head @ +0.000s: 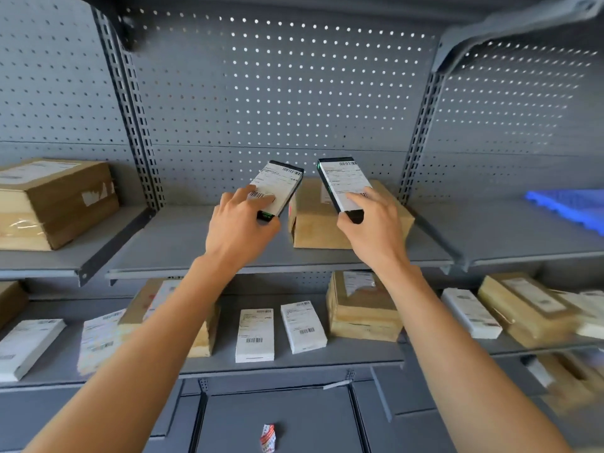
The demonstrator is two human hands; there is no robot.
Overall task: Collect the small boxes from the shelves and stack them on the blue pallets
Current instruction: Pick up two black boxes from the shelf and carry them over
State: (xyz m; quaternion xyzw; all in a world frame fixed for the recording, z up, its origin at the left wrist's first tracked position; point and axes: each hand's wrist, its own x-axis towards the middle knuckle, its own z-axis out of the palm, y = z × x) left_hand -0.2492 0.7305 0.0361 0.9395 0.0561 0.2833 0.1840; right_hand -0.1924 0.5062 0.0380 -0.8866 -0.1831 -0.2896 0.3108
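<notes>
The left hand [240,230] grips a small black box [277,188] and the right hand [372,230] grips another black box [343,188], both lifted above the upper shelf [196,256]. Each bears a white shipping label with barcodes; the print is too small to read.

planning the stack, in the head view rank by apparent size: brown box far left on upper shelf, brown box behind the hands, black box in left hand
1. brown box far left
2. brown box behind the hands, partly hidden, so unsure
3. black box held by left hand
</notes>
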